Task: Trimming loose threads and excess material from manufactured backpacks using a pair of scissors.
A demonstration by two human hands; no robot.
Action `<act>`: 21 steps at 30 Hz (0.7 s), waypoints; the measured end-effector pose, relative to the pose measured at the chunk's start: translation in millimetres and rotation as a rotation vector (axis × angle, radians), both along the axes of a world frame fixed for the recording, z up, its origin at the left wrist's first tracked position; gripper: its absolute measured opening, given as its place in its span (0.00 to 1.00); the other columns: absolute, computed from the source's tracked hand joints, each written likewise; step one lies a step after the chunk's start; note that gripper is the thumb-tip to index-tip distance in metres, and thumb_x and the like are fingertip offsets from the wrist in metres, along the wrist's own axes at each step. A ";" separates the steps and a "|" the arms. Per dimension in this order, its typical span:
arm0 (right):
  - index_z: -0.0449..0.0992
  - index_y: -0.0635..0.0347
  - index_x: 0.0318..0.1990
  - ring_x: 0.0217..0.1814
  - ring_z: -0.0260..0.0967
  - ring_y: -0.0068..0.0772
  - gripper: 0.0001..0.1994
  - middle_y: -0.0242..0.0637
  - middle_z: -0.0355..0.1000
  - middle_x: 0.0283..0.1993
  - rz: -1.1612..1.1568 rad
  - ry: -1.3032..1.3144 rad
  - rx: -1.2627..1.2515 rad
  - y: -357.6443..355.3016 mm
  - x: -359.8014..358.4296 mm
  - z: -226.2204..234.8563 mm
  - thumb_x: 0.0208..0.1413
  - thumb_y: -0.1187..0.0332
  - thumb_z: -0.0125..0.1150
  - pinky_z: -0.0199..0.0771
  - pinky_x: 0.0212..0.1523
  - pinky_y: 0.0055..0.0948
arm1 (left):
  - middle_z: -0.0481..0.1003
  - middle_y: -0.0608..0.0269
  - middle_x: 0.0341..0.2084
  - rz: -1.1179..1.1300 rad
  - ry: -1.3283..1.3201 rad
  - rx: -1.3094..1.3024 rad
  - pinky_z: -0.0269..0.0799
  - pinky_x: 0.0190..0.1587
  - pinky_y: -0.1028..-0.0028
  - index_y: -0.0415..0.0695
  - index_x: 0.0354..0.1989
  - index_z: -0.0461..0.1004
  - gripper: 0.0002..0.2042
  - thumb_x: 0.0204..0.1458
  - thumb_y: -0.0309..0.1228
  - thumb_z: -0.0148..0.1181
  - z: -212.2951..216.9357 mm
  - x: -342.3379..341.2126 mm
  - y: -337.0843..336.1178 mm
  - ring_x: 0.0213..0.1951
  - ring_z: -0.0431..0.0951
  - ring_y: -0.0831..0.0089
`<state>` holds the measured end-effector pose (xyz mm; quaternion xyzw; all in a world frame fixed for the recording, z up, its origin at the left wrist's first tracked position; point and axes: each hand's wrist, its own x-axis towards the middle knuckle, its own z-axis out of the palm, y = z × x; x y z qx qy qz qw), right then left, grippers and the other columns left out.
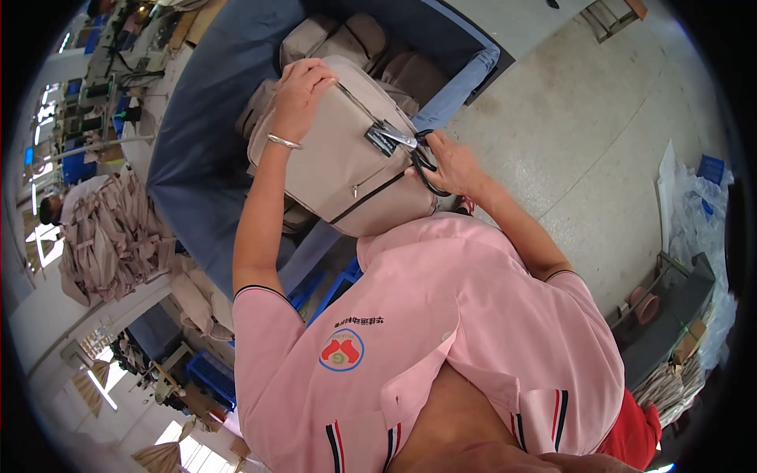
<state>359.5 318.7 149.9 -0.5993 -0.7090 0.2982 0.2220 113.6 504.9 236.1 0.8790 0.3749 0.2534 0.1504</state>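
A pale, stained floor (568, 142) spreads right of the hands (455, 164), a stool (609, 21) farther off; bright windows (192, 456) lie behind, leftward.

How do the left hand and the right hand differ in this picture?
The left hand lies on the beige bag, with no tool showing in it, while the right hand grips black-handled scissors. A bangle circles the left hand's wrist; the right hand's wrist shows none. Both hands are without gloves.
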 end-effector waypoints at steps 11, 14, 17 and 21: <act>0.67 0.65 0.38 0.35 0.72 0.57 0.34 0.50 0.70 0.38 -0.121 0.058 -0.098 0.0 -17.6 -0.7 0.50 0.35 0.58 0.72 0.34 0.47 | 0.75 0.67 0.39 -0.025 0.002 0.006 0.66 0.49 0.66 0.49 0.33 0.79 0.04 0.52 0.31 0.60 -12.4 1.6 8.3 0.45 0.72 0.63; 0.67 0.65 0.38 0.35 0.72 0.58 0.34 0.50 0.70 0.37 -0.093 0.034 -0.123 4.0 -16.4 4.0 0.50 0.35 0.58 0.72 0.34 0.47 | 0.75 0.67 0.39 -0.023 0.002 0.001 0.66 0.49 0.66 0.48 0.33 0.79 0.04 0.52 0.31 0.60 -14.8 2.2 9.3 0.45 0.72 0.63; 0.68 0.65 0.37 0.36 0.72 0.57 0.33 0.51 0.72 0.36 -0.085 0.011 -0.180 4.5 -16.9 7.1 0.51 0.37 0.58 0.72 0.35 0.47 | 0.75 0.65 0.40 -0.029 0.016 -0.011 0.66 0.50 0.67 0.46 0.34 0.79 0.04 0.53 0.30 0.60 -16.7 1.6 11.3 0.46 0.71 0.63; 0.68 0.65 0.36 0.35 0.73 0.57 0.30 0.51 0.73 0.35 -0.116 -0.012 -0.166 1.5 -24.0 4.3 0.52 0.39 0.57 0.72 0.35 0.47 | 0.74 0.63 0.40 -0.033 0.032 -0.042 0.67 0.50 0.69 0.44 0.36 0.79 0.05 0.54 0.30 0.59 -19.1 2.2 13.7 0.46 0.71 0.63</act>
